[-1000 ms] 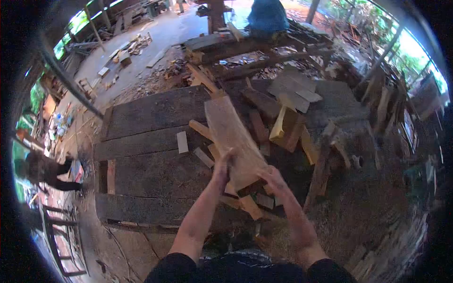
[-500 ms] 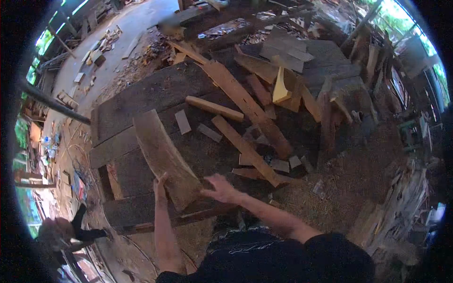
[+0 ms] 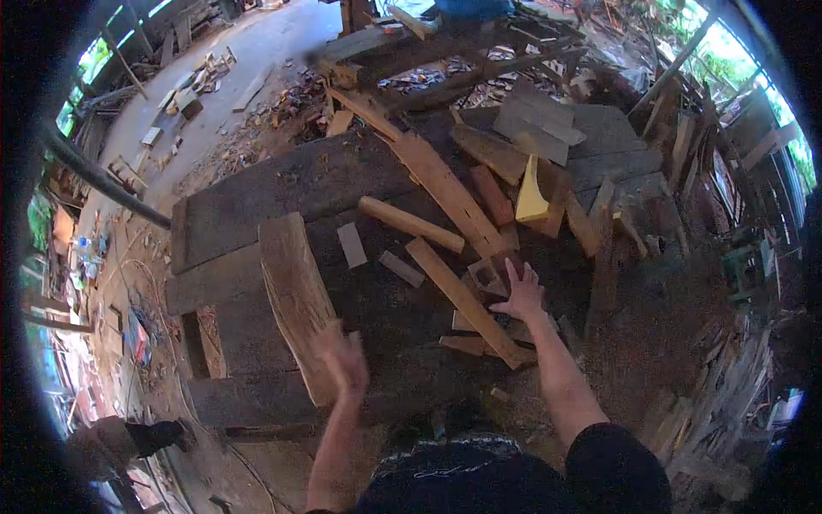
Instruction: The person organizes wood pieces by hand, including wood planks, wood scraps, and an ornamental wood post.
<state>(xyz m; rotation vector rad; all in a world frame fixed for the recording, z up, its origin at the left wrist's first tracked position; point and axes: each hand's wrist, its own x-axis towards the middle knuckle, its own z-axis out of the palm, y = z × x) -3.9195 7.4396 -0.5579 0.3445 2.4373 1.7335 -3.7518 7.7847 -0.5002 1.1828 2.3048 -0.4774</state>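
Observation:
A wide, curved wooden board (image 3: 295, 287) lies lengthwise on the left part of the dark table. My left hand (image 3: 344, 360) is at its near right edge, overlapping the wood, its fingers smeared by motion. Farther right, my right hand (image 3: 522, 295) reaches forward with fingers spread and nothing gripped. Its fingertips overlap the near end of a long reddish-brown plank (image 3: 445, 184), partly hiding that end. Just left of this hand, a narrow wooden strip (image 3: 467, 300) lies diagonally over small offcuts.
The dark plank table (image 3: 257, 180) has a rectangular gap at its left. A rounded stick (image 3: 411, 224) and a small pale block (image 3: 351, 245) lie mid-table. A yellow-faced wedge (image 3: 533, 193) and grey boards (image 3: 539, 120) are toward the back. At lower left, a person's dark-clad limb (image 3: 128, 437) shows.
My right hand has left the curved board and moved right and forward to the long plank's end. The curved board now lies flatter on the table, my left hand at its right edge.

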